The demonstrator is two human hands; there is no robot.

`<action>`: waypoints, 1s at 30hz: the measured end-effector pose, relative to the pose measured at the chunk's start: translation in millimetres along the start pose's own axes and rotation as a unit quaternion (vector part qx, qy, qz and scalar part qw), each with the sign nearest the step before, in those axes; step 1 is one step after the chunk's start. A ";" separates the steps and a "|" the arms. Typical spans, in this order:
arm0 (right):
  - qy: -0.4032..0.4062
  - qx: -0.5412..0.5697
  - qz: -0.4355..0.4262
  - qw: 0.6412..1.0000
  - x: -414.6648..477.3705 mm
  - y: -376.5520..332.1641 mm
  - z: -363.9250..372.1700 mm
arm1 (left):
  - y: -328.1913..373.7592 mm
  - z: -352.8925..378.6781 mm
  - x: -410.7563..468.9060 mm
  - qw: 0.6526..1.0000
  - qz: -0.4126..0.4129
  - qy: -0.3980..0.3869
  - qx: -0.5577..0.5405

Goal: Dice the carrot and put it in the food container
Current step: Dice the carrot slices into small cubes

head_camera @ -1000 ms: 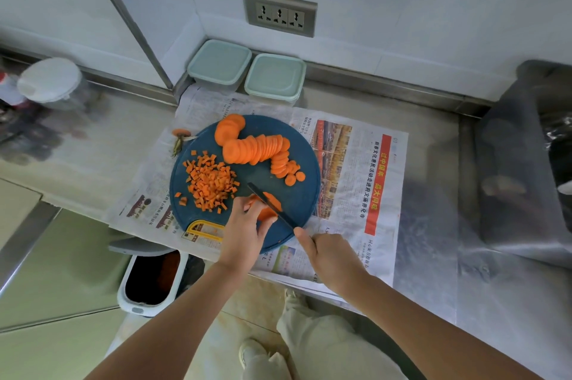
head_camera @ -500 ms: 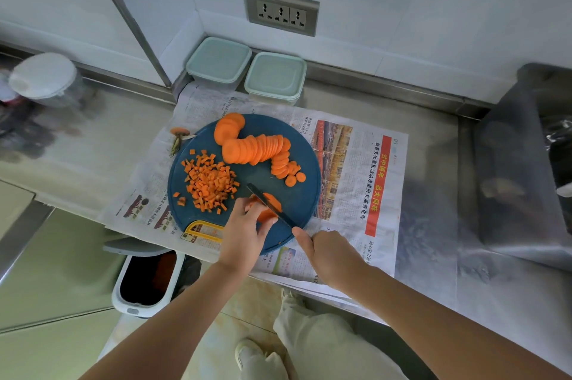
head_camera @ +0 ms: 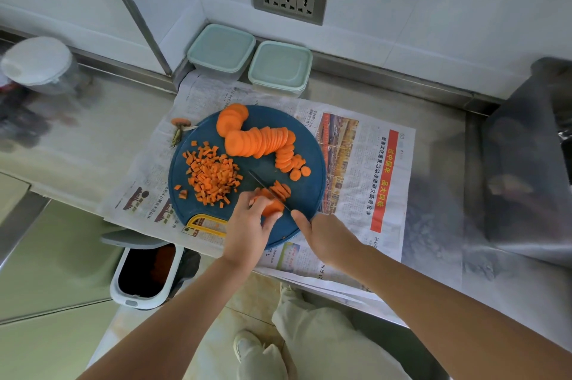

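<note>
Carrot [head_camera: 241, 144], raw, orange and already cut into several lots, lies on the board in front of me, seen from above.

Widest is the stainless steel bench [head_camera: 93, 138], with a spread sheet of printed newspaper [head_camera: 356, 169] on it. On the paper sits a round dark blue plastic cutting board [head_camera: 311, 194]. Behind it, against the wall, two pale green square plastic food containers [head_camera: 221, 49] stand side by side with their lids on, well apart from my hands.

A curving row of round slices [head_camera: 278, 139] leans across the far half of the board. Left of centre is a loose heap of small diced cubes [head_camera: 212, 176].

My left grip [head_camera: 247, 231] is curled over a short stack of slices [head_camera: 272, 207] near the front edge, fingertips tucked and pressing it down. My right grip [head_camera: 328, 237] is closed round a knife with a slim black blade [head_camera: 266, 187]. Its handle is hidden in my palm. The blade crosses the stack, with cut strips lying just beyond it.

I judge the carrot stiff, light and a little slick, so stacked discs may slide. It is best held from above, low and close behind the blade. The dice look best scooped up, not pinched.
</note>
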State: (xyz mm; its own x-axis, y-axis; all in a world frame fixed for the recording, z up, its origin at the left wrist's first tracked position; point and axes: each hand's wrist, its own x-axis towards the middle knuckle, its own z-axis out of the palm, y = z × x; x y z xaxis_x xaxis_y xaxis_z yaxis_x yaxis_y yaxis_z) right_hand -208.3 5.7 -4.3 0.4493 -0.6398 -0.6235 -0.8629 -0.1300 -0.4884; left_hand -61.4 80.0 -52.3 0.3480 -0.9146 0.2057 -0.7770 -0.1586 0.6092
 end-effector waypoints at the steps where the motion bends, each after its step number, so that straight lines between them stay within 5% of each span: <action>1: 0.000 0.009 0.003 1.000 1.4 0.5 -1.7 | -1.0 -0.2 0.5 1.000 0.000 0.001 -0.001; 9: -0.033 0.134 0.011 0.990 8.4 4.6 -9.7 | 1.3 -1.5 -2.3 0.999 -0.028 0.006 -0.014; 15: 0.038 0.034 -0.070 0.996 -14.2 5.6 -0.9 | 1.2 -4.9 -0.5 0.999 -0.044 -0.002 -0.020; 30: 0.030 -0.037 -0.056 0.997 -20.1 11.8 9.0 | 4.2 -5.9 0.3 1.000 -0.017 0.002 -0.019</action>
State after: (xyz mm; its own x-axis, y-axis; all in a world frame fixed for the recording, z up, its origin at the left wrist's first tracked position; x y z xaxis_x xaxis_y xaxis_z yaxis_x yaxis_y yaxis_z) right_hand -225.4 23.9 -3.1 0.5309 -0.6622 -0.5288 -0.8239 -0.2574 -0.5049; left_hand -61.4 81.3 -45.1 0.3766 -0.9071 0.1880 -0.7438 -0.1752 0.6450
